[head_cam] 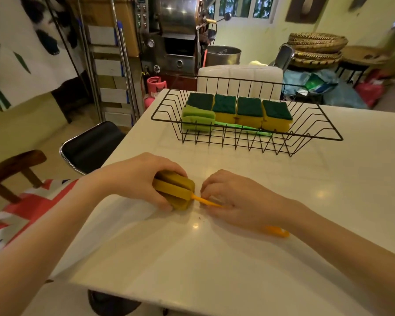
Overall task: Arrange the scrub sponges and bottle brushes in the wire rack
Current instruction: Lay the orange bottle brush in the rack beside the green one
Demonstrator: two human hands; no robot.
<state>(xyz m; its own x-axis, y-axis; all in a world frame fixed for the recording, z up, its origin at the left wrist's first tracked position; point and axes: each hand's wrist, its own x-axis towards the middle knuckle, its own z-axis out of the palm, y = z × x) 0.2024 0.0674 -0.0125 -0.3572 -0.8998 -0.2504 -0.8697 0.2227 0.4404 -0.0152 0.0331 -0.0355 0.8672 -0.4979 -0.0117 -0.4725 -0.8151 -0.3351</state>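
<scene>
A black wire rack stands on the white table at the far middle. Inside it, several yellow scrub sponges with green tops stand in a row. A green bottle brush lies in front of them, its handle pointing right. Near me, an orange bottle brush lies low over the table. My left hand grips its foam head. My right hand pinches its thin orange handle, whose end pokes out past my wrist.
A black chair stands at the table's left edge, and a wooden chair with a flag-patterned cloth is nearer me on the left. A white container sits behind the rack. The table's front edge is close below my arms.
</scene>
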